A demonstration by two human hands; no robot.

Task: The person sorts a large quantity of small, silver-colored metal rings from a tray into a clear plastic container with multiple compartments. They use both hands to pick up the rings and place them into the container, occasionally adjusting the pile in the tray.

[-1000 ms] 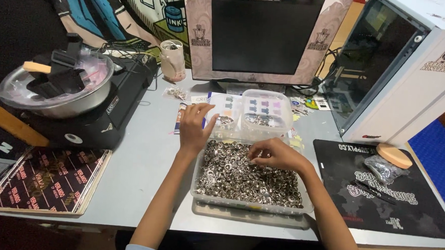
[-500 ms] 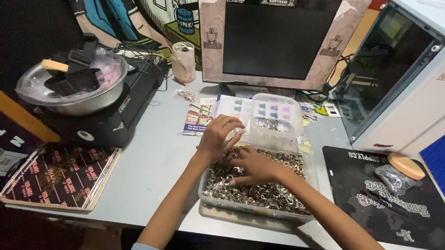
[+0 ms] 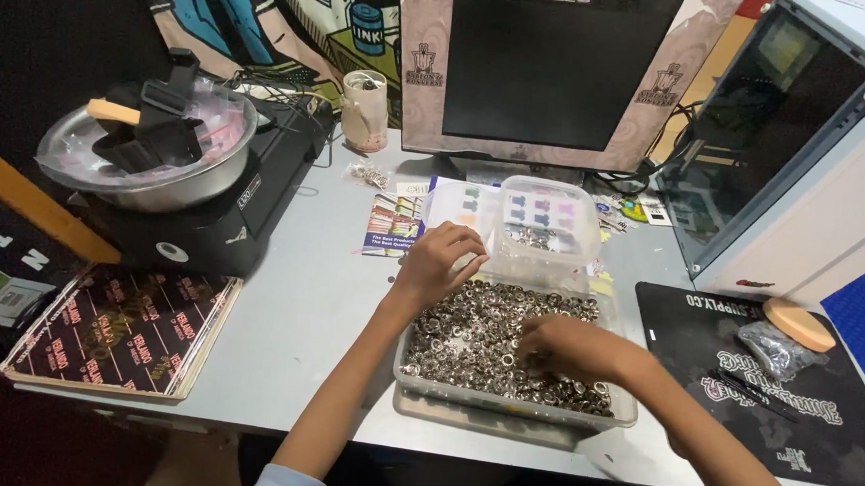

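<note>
Your right hand (image 3: 569,348) lies palm-down in the clear plastic tray (image 3: 503,404), fingers curled into the heap of small shiny metal rings (image 3: 477,337); whether it pinches any, you cannot tell. Your left hand (image 3: 441,263) hovers at the tray's far left corner, fingers bunched together. Just beyond it sits a smaller clear lidded box (image 3: 540,228) with more rings.

A: Where does the single head view look from?
B: From above the seated person, facing down and forward over the grey table (image 3: 293,315); it sits near the clear plastic tray of silver metal rings (image 3: 506,348); the black monitor (image 3: 557,69) is cropped, probably by tilt.
</note>
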